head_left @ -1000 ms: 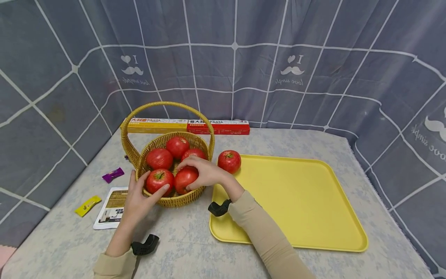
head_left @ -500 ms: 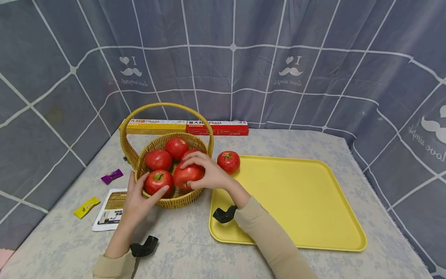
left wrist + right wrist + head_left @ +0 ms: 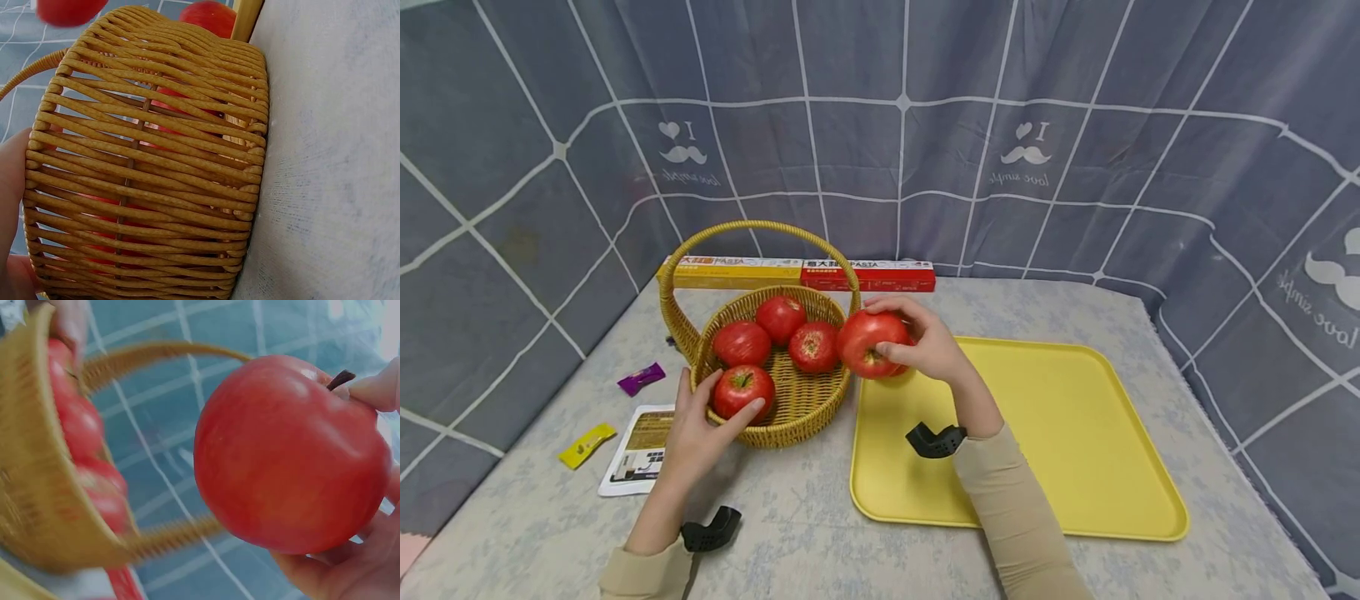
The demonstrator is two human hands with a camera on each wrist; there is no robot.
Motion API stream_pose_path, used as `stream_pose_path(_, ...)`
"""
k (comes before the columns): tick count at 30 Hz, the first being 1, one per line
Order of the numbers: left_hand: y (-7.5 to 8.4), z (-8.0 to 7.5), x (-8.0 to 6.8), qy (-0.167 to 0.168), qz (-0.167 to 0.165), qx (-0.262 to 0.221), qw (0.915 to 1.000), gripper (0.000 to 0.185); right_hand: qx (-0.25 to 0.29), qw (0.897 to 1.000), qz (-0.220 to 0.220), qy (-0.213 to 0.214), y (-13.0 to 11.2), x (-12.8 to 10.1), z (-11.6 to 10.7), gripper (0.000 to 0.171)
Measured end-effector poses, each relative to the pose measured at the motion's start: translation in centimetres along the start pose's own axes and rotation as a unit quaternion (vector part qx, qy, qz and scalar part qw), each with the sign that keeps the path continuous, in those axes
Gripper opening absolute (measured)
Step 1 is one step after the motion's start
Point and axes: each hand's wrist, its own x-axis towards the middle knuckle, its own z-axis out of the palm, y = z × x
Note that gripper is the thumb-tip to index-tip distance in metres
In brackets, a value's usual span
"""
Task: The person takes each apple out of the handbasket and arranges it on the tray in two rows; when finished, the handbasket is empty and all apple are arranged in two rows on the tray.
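Now raised from basket [image 3: 792,432], glossy red apple [image 3: 856,343], dark stem [image 3: 341,380], right fingers [image 3: 906,307] round it, left fingers [image 3: 684,393] holding rim [image 3: 808,414]

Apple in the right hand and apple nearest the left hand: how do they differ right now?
The held apple is in the right hand, up off the table; the front apple sits inside the basket. The held apple is tipped, its stem end by the thumb; the front apple sits stem up. Both are red.

Purple wrapper [image 3: 641,379], yellow wrapper [image 3: 587,446], red box [image 3: 868,281].
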Motion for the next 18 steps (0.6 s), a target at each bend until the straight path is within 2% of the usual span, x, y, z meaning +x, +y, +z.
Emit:
stream_pose_path(5, -0.1, 0.0, 0.0, 0.000, -0.003, 0.003, 1.0000, 0.088, 0.018, 0.998, 0.004, 0.062, 0.6, -1.1, -3.6, 0.039)
stream_pose_path(10, -0.1, 0.1, -0.1, -0.005, -0.009, 0.004, 0.9999, 0.088, 0.028, 0.991, 0.023, 0.126, 2.2, -2.2, -6.2, 0.036)
stream_pose_path(14, 0.0, 0.0, 0.0, -0.006, -0.009, 0.001, 0.9999, 0.088, 0.012, 0.980, 0.076, 0.183, 3.3, -2.8, -7.4, 0.035)
stream_pose_path(18, -0.1, 0.1, 0.1, 0.003, 0.001, -0.002, 1.0000, 0.087, -0.030, 0.966, 0.144, 0.214, 4.4, -3.1, -8.0, 0.034)
